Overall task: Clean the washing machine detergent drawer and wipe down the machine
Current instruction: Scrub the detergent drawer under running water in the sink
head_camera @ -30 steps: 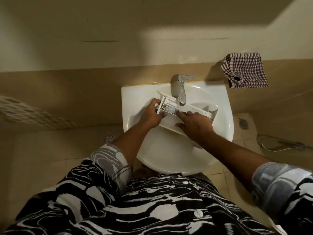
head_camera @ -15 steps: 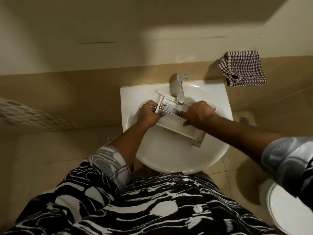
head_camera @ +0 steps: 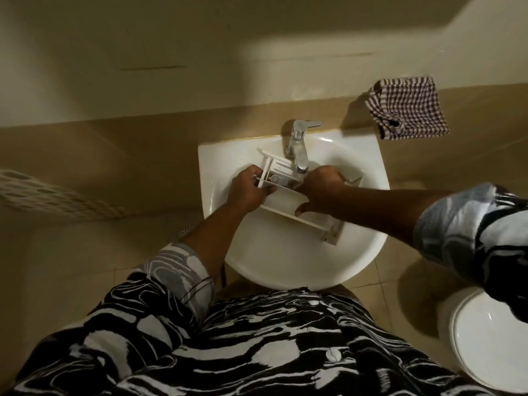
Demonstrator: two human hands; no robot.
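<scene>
In a dim tiled bathroom, over the white sink (head_camera: 285, 267), we keep the detergent drawer (head_camera: 281, 202) under the tap (head_camera: 298, 147). Our left hand (head_camera: 248, 190) grips its end to steady it. Our right hand (head_camera: 320, 190) clasps its middle, probably to rinse the compartments.

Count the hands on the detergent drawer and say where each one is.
2. The left hand grips the left end of the detergent drawer in the sink; the right hand holds its middle, just below the tap. Neither is hidden.
</scene>
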